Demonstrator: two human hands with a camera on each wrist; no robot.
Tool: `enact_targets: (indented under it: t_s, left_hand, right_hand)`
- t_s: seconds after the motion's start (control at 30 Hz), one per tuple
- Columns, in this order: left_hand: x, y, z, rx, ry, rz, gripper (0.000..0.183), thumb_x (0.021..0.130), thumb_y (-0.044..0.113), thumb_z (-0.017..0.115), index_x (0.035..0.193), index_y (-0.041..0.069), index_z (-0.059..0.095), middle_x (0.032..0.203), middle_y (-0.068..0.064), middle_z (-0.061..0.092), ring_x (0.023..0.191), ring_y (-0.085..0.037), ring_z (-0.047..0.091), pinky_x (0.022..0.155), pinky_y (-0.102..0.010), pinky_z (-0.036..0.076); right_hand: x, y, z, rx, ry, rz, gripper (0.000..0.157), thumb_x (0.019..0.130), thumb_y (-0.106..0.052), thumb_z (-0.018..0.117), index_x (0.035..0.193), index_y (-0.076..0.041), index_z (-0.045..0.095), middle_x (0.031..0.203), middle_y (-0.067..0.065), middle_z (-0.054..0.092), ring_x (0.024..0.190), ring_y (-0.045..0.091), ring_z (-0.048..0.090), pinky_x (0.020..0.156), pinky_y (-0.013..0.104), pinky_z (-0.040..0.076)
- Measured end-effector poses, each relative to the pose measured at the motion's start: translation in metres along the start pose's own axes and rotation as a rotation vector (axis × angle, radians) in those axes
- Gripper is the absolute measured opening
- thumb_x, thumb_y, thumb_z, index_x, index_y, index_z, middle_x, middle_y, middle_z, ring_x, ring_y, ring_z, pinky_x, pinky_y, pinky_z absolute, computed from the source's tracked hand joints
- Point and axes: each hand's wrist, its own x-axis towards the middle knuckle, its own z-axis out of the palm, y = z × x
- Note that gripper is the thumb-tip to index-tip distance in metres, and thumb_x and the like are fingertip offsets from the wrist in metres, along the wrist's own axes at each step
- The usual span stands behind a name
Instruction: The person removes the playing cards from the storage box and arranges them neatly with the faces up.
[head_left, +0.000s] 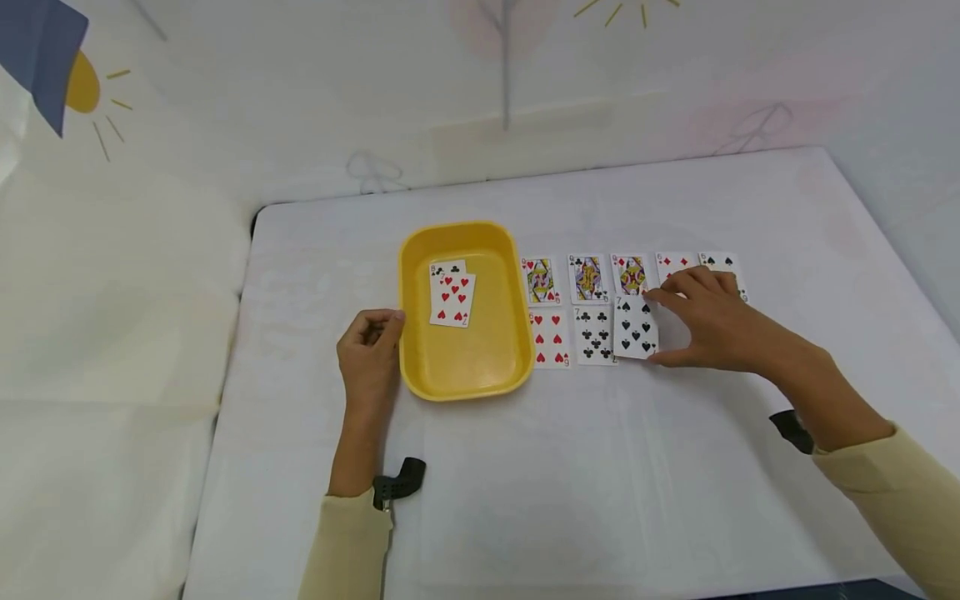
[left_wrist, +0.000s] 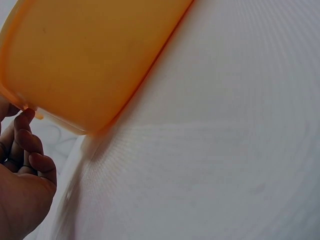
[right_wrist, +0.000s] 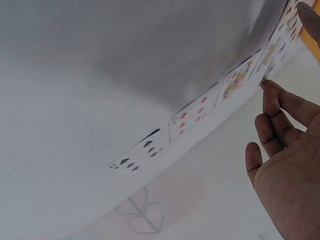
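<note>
My right hand (head_left: 712, 321) holds a seven of spades playing card (head_left: 636, 327) by its right-hand corners, between thumb and fingertip. The card looks slightly raised, its left edge overlapping the seven of clubs (head_left: 595, 335). In the right wrist view, thumb and index finger stand at opposite edges of the card. My left hand (head_left: 370, 346) pinches the left rim of a yellow tray (head_left: 465, 379), its other fingers curled. Inside the tray a seven of hearts (head_left: 453, 302) lies partly over a black club card (head_left: 447, 267).
Above the lower cards runs a row: queen of hearts (head_left: 540, 281), a club queen (head_left: 588, 278), a diamond queen (head_left: 632, 273), a six of diamonds (head_left: 673, 263) and a spade card (head_left: 720, 262). A six of hearts (head_left: 551, 339) touches the tray's right side. A white cloth covers the table (head_left: 562, 492).
</note>
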Motion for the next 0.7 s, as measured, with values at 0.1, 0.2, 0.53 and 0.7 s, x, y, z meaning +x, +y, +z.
enact_targets:
  t_s: [0.1, 0.2, 0.53, 0.7]
  left_hand:
    - [0.0, 0.0, 0.0, -0.005, -0.007, 0.002, 0.028, 0.092, 0.033, 0.074, 0.099, 0.006, 0.071, 0.09, -0.007, 0.064, 0.076, -0.02, 0.056, 0.066, -0.02, 0.048]
    - [0.001, 0.0, 0.0, -0.007, -0.011, 0.003, 0.028, 0.092, 0.032, 0.073, 0.099, 0.005, 0.071, 0.089, -0.007, 0.063, 0.076, -0.019, 0.056, 0.066, -0.02, 0.048]
    - [0.0, 0.001, 0.0, -0.026, -0.012, 0.005, 0.024, 0.092, 0.031, 0.074, 0.098, 0.008, 0.072, 0.09, -0.009, 0.064, 0.075, -0.02, 0.057, 0.064, -0.021, 0.049]
    - [-0.001, -0.001, 0.0, -0.035, -0.016, 0.018, 0.025, 0.092, 0.032, 0.074, 0.099, 0.008, 0.072, 0.09, -0.009, 0.064, 0.075, -0.02, 0.057, 0.064, -0.021, 0.049]
  right_hand:
    - [-0.004, 0.005, 0.003, 0.013, -0.023, 0.012, 0.079, 0.067, -0.043, 0.091, 0.13, -0.005, 0.062, 0.119, 0.011, 0.053, 0.122, 0.037, 0.036, 0.09, 0.056, 0.025]
    - [-0.007, 0.009, 0.005, 0.028, -0.038, 0.026, 0.079, 0.067, -0.043, 0.091, 0.13, -0.005, 0.062, 0.118, 0.01, 0.054, 0.123, 0.038, 0.035, 0.092, 0.057, 0.025]
    - [-0.009, 0.017, 0.013, 0.052, -0.039, 0.001, 0.079, 0.067, -0.04, 0.091, 0.132, -0.005, 0.061, 0.119, 0.01, 0.054, 0.122, 0.037, 0.036, 0.092, 0.056, 0.025]
    - [-0.008, 0.017, 0.014, 0.043, -0.057, 0.009, 0.08, 0.068, -0.041, 0.091, 0.134, -0.006, 0.06, 0.118, 0.01, 0.054, 0.122, 0.036, 0.036, 0.092, 0.055, 0.025]
